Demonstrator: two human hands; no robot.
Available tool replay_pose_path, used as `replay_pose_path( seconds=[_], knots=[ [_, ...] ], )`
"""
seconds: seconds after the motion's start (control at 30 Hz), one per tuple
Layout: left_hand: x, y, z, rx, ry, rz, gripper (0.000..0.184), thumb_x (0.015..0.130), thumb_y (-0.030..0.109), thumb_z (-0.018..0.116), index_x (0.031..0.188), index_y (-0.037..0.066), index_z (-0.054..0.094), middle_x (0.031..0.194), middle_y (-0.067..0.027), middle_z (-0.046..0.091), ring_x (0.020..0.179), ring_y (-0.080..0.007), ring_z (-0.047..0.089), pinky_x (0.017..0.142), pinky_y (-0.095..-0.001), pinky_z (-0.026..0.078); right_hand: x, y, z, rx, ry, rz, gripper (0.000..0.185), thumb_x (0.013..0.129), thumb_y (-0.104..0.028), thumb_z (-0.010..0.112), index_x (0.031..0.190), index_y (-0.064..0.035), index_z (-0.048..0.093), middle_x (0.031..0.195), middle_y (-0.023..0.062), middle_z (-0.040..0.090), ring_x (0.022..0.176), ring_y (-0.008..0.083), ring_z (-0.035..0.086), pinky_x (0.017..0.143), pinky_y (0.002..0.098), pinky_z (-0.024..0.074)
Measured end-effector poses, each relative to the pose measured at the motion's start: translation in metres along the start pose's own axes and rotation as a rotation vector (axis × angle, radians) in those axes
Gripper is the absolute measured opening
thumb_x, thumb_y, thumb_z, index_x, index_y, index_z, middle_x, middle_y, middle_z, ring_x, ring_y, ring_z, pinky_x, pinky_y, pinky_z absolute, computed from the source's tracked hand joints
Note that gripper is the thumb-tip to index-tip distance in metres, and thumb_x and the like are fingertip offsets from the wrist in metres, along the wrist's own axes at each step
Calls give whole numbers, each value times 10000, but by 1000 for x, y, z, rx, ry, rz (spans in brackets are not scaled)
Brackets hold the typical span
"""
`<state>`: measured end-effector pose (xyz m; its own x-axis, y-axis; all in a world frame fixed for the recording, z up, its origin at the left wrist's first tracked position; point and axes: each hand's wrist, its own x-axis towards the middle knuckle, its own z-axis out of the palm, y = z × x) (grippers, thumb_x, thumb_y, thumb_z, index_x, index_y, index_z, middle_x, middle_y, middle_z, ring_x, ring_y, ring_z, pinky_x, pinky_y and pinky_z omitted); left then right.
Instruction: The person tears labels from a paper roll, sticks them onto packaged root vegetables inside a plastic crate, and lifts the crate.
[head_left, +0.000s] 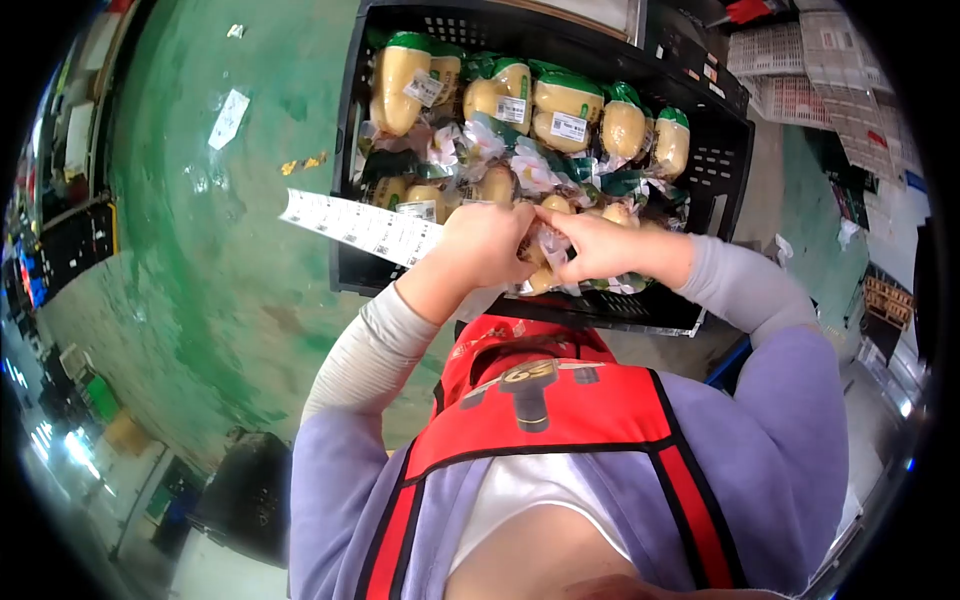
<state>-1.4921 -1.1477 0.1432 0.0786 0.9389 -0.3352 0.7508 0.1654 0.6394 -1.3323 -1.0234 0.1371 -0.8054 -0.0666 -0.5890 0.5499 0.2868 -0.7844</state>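
Note:
A black crate (pixel 718 190) holds several plastic bags of yellow potatoes (pixel 403 85) with green tops and white labels. At the crate's near side, both hands meet over one bag of potatoes (pixel 541 278). My left hand (pixel 488 243) has its fingers curled at the bag's clear plastic, and a strip of printed labels (pixel 355 225) extends leftward from beneath it. My right hand (pixel 592 243) pinches the same bag from the right, its thumb and fingers close to my left fingertips. What lies between the fingertips is partly hidden.
The green floor (pixel 200 280) on the left bears a scrap of white paper (pixel 229 118). White crates (pixel 790 75) are stacked at the upper right. A black bin (pixel 245 495) stands at the lower left, and a wooden crate (pixel 888 300) sits at the far right.

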Motion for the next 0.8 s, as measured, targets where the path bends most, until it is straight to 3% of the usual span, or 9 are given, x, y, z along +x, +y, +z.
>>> replay_pose_path(
  seconds=[0.13, 0.17, 0.33, 0.4, 0.53, 0.6, 0.63, 0.67, 0.8],
  knots=[
    [-1, -3, 1, -50, 65, -52, 535, 619, 315, 736, 1058, 96, 522, 799, -156, 634, 757, -339, 616, 652, -422, 483, 13, 74, 36, 375, 235, -23, 639, 700, -80, 635, 1286, 5, 396, 1011, 123, 603, 905, 185, 575, 804, 282, 451],
    [-6, 1, -15, -101, 87, -111, 657, 587, 262, 785, 1151, 82, 499, 889, -182, 628, 818, -355, 604, 682, -413, 476, 9, 74, 34, 522, 257, 2, 515, 757, 55, 569, 1252, 7, 436, 1037, 35, 592, 917, 69, 523, 796, 229, 444],
    [-56, -24, -46, -235, 425, -301, 547, 659, 224, 758, 1129, 43, 543, 946, -157, 639, 822, -295, 627, 709, -335, 476, -11, 119, 34, 1037, 472, 99, 279, 824, -142, 575, 1067, -3, 568, 983, 70, 618, 848, 134, 585, 747, 237, 462],
    [-75, -39, -40, -185, 444, -421, 506, 683, 228, 737, 1111, 34, 549, 916, -152, 641, 805, -289, 625, 695, -334, 471, 3, 132, 29, 1024, 581, 180, 349, 862, -203, 516, 1157, -15, 522, 1033, 99, 607, 933, 173, 582, 757, 259, 463],
    [-81, -52, -21, 73, 371, -593, 523, 689, 278, 724, 1119, 49, 534, 983, -144, 621, 870, -311, 607, 735, -369, 478, 70, 57, 7, 1382, 850, -78, 243, 908, -200, 449, 1065, -22, 500, 858, 74, 594, 624, 176, 573, 521, 265, 480],
    [-81, -58, -17, 189, 306, -609, 568, 684, 299, 720, 1152, 73, 490, 1092, -133, 581, 912, -312, 594, 750, -392, 485, 100, 65, 3, 1551, 675, -170, 234, 920, -245, 441, 1044, -59, 509, 850, 72, 595, 604, 176, 566, 498, 260, 471],
    [-79, -63, -12, 192, 305, -598, 586, 680, 305, 722, 1160, 74, 478, 1103, -126, 578, 911, -311, 596, 746, -392, 487, 114, 81, 2, 1589, 484, -277, 221, 922, -257, 455, 1053, -89, 515, 877, 70, 598, 682, 178, 585, 563, 246, 490],
    [-76, -66, -9, 192, 303, -584, 603, 677, 312, 724, 1168, 75, 466, 1114, -119, 575, 909, -310, 597, 741, -392, 488, 126, 62, 4, 1516, 736, -128, 205, 910, -244, 491, 1057, -104, 522, 925, 59, 600, 789, 176, 588, 673, 261, 492],
    [-59, -68, -10, 214, 287, -595, 657, 663, 340, 731, 1186, 68, 440, 1131, -145, 562, 907, -316, 599, 730, -395, 493, 149, 55, 5, 1449, 852, -258, 311, 863, -330, 587, 1077, -111, 531, 938, 30, 590, 822, 153, 566, 706, 307, 468]
  ],
)
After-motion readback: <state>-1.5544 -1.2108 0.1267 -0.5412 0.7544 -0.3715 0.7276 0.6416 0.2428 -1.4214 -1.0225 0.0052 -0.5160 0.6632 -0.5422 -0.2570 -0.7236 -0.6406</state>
